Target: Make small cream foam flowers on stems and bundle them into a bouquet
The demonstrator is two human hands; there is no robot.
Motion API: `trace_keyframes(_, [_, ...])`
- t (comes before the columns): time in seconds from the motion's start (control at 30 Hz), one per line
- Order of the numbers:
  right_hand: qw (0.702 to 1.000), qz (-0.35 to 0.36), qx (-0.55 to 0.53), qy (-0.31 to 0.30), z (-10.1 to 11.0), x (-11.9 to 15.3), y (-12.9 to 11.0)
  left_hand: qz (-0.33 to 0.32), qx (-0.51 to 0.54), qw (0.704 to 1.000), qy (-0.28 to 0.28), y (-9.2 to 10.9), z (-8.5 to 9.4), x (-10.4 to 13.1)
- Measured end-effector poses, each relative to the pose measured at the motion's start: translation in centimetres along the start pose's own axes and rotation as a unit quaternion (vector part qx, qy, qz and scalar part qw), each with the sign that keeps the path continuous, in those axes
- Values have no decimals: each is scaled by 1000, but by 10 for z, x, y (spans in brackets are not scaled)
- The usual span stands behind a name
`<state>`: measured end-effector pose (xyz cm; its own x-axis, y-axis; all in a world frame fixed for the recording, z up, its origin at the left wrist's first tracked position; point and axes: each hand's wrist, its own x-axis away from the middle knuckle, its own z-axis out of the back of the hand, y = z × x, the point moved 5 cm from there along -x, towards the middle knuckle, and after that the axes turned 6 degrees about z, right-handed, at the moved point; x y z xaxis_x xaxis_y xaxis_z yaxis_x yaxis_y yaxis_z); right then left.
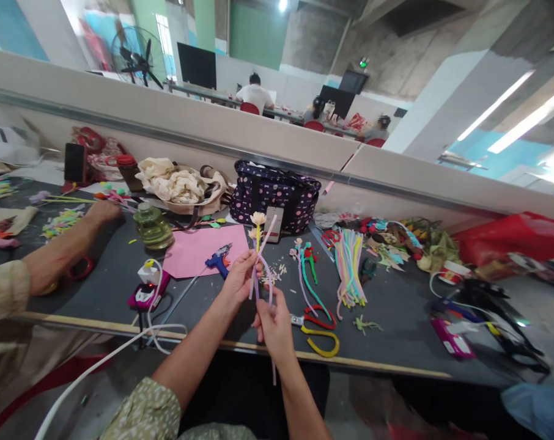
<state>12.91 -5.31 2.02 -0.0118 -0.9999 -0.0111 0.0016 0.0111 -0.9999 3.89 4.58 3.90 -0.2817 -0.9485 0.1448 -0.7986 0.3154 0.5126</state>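
Near the table's front edge, my left hand (241, 275) pinches the upper part of a bunch of lilac pipe cleaners (266, 267) with a yellow stem among them. A cream flower (258, 219) tops the yellow stem. Just below and to the right, my right hand (273, 318) has its fingers closed round the lower lilac stems, one end hanging below it. A blue glue gun (219, 260) lies left of the hands on a pink sheet (194, 244). Red and yellow scissors (320, 333) rest to the right.
A bundle of coloured pipe cleaners (350, 269) lies on the right. Behind stand a dark patterned bag (277, 192) and a phone (274, 225). A green jar (152, 227) and a power strip (148, 292) are on the left, where another person's arm (70, 247) reaches in.
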Motion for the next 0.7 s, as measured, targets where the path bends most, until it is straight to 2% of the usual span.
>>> trace_keyframes(0.2, [994, 47, 71, 68, 52, 7, -14, -29, -84, 995, 41, 6, 21, -4])
trace_keyframes(0.33, [984, 60, 113, 121, 101, 1, -9, -47, -104, 991, 70, 14, 36, -4])
trace_keyframes(0.43, [964, 67, 196, 167, 146, -22, 10, -56, -95, 991, 82, 19, 44, -3])
trace_keyframes(0.5, [938, 71, 278, 194, 173, -45, 25, -61, -86, 990, 97, 21, 48, 0])
trace_keyframes(0.53, [919, 61, 312, 232, 187, -56, 33, -61, -81, 989, 103, 21, 50, 1])
trace_keyframes(0.6, [909, 41, 326, 258, 206, -80, 49, -60, -75, 989, 110, 21, 53, 3])
trace_keyframes(0.7, [903, 17, 325, 280, 222, -113, 67, -60, -68, 989, 115, 21, 55, 4])
